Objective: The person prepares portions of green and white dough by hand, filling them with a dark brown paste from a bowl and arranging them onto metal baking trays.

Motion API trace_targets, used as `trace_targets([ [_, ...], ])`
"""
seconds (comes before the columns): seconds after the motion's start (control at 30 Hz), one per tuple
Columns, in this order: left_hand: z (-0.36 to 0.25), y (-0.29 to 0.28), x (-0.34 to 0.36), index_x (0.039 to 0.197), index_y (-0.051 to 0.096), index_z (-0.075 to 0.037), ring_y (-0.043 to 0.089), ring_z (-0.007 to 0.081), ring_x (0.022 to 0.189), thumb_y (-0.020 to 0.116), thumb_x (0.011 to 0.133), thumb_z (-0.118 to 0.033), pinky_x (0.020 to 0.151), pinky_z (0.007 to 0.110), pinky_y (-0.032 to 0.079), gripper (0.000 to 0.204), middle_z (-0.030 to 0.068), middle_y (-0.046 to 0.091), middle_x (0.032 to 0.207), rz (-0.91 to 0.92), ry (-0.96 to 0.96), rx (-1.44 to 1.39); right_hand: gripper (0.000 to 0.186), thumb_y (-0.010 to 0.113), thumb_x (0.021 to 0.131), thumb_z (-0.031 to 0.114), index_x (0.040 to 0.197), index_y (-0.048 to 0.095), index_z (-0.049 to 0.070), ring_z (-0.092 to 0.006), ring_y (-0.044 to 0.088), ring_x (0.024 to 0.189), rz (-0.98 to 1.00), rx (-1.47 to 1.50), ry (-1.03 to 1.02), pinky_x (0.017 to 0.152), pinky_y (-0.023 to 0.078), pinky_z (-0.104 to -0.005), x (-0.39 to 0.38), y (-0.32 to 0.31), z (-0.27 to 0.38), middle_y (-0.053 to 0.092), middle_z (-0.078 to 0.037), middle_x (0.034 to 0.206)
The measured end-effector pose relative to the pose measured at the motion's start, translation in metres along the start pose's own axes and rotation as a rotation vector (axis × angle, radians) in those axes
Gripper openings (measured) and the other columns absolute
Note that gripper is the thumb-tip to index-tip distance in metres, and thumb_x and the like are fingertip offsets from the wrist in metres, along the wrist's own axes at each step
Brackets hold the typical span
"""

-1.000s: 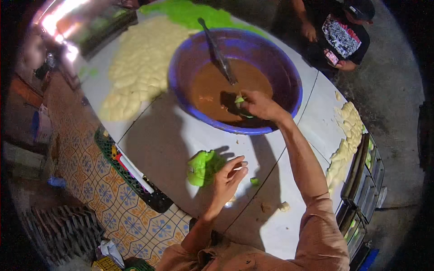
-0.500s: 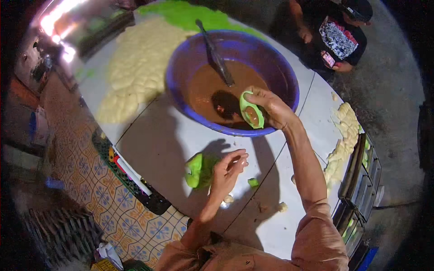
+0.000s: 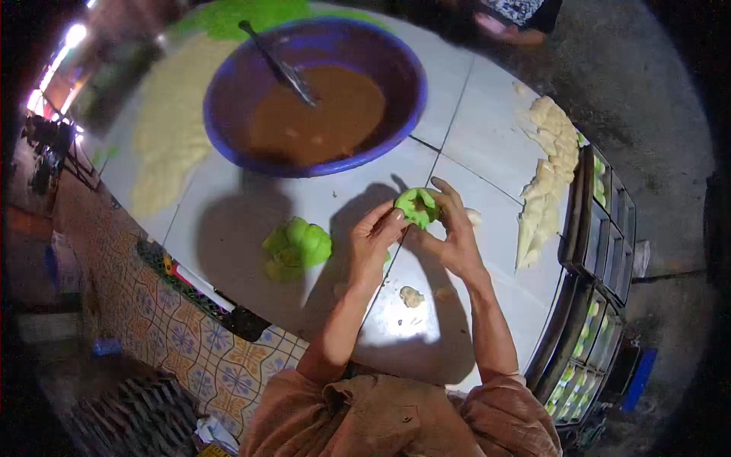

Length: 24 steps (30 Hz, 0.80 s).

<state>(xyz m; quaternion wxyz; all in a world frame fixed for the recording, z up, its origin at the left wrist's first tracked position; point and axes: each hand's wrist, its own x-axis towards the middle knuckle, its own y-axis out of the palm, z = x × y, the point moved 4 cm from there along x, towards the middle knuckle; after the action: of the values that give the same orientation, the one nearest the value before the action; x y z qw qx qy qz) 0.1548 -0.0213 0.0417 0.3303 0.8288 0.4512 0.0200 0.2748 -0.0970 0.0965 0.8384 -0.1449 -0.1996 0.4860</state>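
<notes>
Both of my hands hold one green dough piece (image 3: 416, 206) above the white tiled table, with its edges gathered into a cup shape. My left hand (image 3: 371, 242) pinches its near left side. The fingers of my right hand (image 3: 454, 238) curve round its right side. A trace of brown shows in its middle. Beyond them stands a large purple bowl (image 3: 404, 91) of thick brown filling (image 3: 327, 114). A dark-handled utensil (image 3: 278, 62) leans inside it, its lower end in the filling. To the left of my left hand lies a green dough lump (image 3: 308, 244).
Pale dough pieces (image 3: 175, 114) cover the table's far left; more pale pieces (image 3: 550, 156) line its right edge. Green dough (image 3: 240, 17) lies at the back. Stacked trays (image 3: 601, 236) holding green and pale pieces stand at right. A dough scrap (image 3: 412, 297) lies near me.
My right hand has come back from over the bowl with the filled green dough. My left hand has joined it, and the dough's edges are now drawn up. The view has shifted.
</notes>
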Motion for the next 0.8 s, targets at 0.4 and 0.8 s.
trace_targets([
  [0.4,0.024,0.051,-0.016,0.113,0.069,-0.001,0.064,0.011,0.089,0.069,0.091,-0.014,0.078,0.025,0.056,0.026,0.0076,0.069,0.101,0.166,-0.026,0.305,0.025,0.075,0.076,0.007,0.099,0.066,0.003,-0.0228,0.061,0.076,-0.244,0.052,0.014,0.067,0.05,-0.0315,-0.059,-0.021,-0.04,0.064,-0.011,0.086],
  [0.8,0.037,0.062,-0.029,0.117,0.063,0.003,0.064,0.011,0.088,0.068,0.092,-0.018,0.074,0.024,0.055,0.033,0.0077,0.068,0.104,0.359,-0.026,0.353,0.028,0.069,0.081,0.01,0.107,0.066,0.0,-0.0231,0.053,0.108,-0.401,0.282,-0.052,0.087,0.044,-0.031,-0.091,-0.043,-0.041,0.054,-0.013,0.117],
])
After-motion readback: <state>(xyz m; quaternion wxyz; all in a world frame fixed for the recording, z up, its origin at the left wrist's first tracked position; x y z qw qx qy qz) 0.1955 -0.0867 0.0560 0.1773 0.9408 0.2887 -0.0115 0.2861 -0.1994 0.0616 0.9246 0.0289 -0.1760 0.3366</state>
